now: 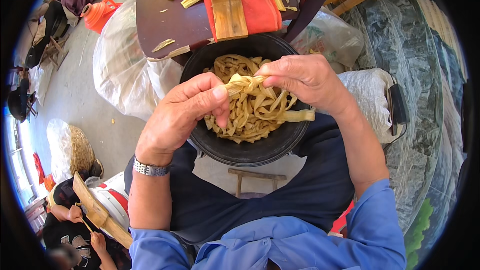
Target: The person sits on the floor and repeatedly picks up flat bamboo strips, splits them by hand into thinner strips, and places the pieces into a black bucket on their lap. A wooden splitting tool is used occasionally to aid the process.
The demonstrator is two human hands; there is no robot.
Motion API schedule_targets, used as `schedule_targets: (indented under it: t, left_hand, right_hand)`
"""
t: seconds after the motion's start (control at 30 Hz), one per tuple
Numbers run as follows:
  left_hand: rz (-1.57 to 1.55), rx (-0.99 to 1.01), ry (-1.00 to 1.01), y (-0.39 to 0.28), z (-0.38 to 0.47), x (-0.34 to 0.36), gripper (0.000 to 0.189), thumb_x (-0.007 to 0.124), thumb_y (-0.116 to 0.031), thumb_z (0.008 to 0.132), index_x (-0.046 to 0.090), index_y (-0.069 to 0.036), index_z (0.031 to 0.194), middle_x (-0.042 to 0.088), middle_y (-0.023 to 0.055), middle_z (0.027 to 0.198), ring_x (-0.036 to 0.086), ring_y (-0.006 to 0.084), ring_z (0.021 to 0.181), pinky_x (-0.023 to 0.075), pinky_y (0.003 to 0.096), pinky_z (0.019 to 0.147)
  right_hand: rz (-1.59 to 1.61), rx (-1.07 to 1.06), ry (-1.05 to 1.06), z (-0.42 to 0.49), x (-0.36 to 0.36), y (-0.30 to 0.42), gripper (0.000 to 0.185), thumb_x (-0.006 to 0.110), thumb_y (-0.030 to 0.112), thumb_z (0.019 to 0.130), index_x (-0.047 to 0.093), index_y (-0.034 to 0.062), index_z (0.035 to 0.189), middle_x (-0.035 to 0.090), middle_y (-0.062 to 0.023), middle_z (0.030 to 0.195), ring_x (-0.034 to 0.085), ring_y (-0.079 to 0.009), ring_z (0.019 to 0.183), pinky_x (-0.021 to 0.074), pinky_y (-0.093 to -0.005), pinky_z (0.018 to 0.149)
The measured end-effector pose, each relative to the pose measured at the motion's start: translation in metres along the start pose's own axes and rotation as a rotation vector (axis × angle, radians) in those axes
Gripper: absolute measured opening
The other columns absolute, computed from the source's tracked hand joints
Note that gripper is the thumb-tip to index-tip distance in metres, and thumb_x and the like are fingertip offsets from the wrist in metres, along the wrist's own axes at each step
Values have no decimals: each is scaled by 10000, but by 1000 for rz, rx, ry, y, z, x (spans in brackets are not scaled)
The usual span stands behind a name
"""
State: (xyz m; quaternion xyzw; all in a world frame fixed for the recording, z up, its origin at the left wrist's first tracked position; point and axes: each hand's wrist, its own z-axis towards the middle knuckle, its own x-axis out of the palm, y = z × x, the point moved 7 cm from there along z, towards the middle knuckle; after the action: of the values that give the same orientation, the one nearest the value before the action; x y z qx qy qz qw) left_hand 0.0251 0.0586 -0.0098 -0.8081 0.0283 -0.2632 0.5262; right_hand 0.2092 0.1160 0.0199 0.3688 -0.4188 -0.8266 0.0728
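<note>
Between my two hands a yellowish, flat plant-fibre strip (pixel 245 83) is twisted into a knot, held over a black tub (pixel 245 159). My left hand (pixel 187 108), with a metal watch on the wrist, pinches the strip's left part between thumb and fingers. On the knot's other side, my right hand (pixel 303 80) grips the strip with thumb and forefinger. Coiled, knotted strips (pixel 243 120) of the same fibre fill the tub beneath. One flat strip end (pixel 300 115) reaches out past the tub's right rim. The fingertips of my left hand are partly hidden.
Ahead, a dark wooden table (pixel 172 18) bears a wooden block tool (pixel 228 11) on a red cloth (pixel 262 7), with loose strip scraps. Plastic bags (pixel 120 63) flank the tub. At lower left another person's hands (pixel 86 228) work a strip near a wooden board (pixel 97 210).
</note>
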Motion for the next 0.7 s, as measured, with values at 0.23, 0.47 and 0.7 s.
schedule_targets:
  t: [0.23, 0.47, 0.7]
  left_hand:
    - [-118, -91, 65, 9, 8, -6, 619, 328, -533, 1065, 583, 27, 1135, 680, 149, 972, 681, 237, 850, 548, 344, 796]
    - [118, -222, 343, 22, 4, 23, 411, 467, -361, 1068, 615, 22, 1099, 640, 85, 747, 624, 156, 677, 493, 288, 668]
    - [138, -316, 346, 33, 4, 30, 262, 496, -298, 1070, 589, -60, 1013, 568, -16, 733, 544, 79, 686, 464, 240, 663]
  right_hand:
    - [-268, -194, -1, 2, 11, 31, 242, 690, 70, 832, 725, 159, 1054, 648, -18, 726, 661, -197, 629, 519, -300, 538]
    - [-325, -289, 77, -3, 24, 43, 176, 669, 88, 828, 672, 114, 1002, 572, -11, 697, 630, -183, 615, 479, -318, 486]
    - [-326, -227, 74, -11, 26, 34, 177, 675, 113, 831, 643, 95, 1004, 595, -20, 714, 646, -199, 618, 491, -325, 490]
